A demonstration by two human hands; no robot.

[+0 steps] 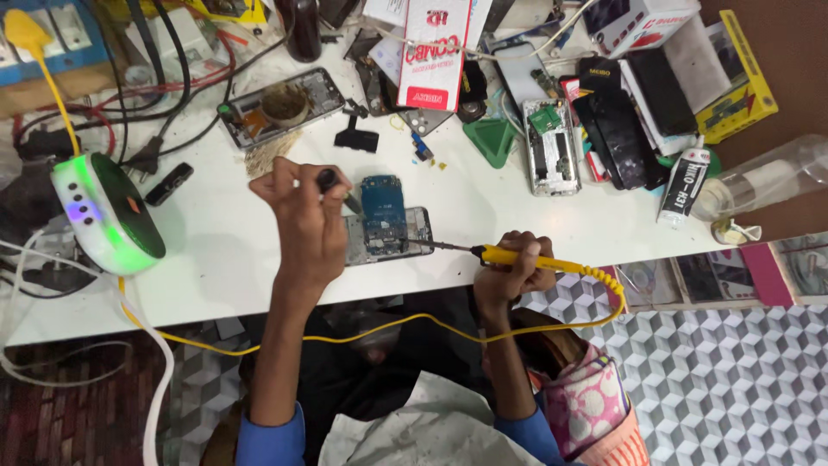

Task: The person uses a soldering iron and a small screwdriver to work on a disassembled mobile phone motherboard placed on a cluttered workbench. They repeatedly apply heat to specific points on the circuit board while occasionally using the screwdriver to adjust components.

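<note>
Left hand (304, 211) gripping a dark-handled tool (338, 188) tip-down at the opened phone (388, 233), blue circuit board (383, 200) on it, right hand (511, 267) holding yellow soldering iron (517, 256), tip touching phone's right edge, white table (224, 259), green-lit round device (103, 211) well to the left.

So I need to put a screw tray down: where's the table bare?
Bare patches: between the round lamp and left hand, and the front strip right of the open phone, beyond the iron. The back edge is crowded with phones, boxes, cables.

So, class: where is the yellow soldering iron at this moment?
In the head view, the yellow soldering iron sits in the right hand, at the white table's front edge, tip on the opened phone.
</note>
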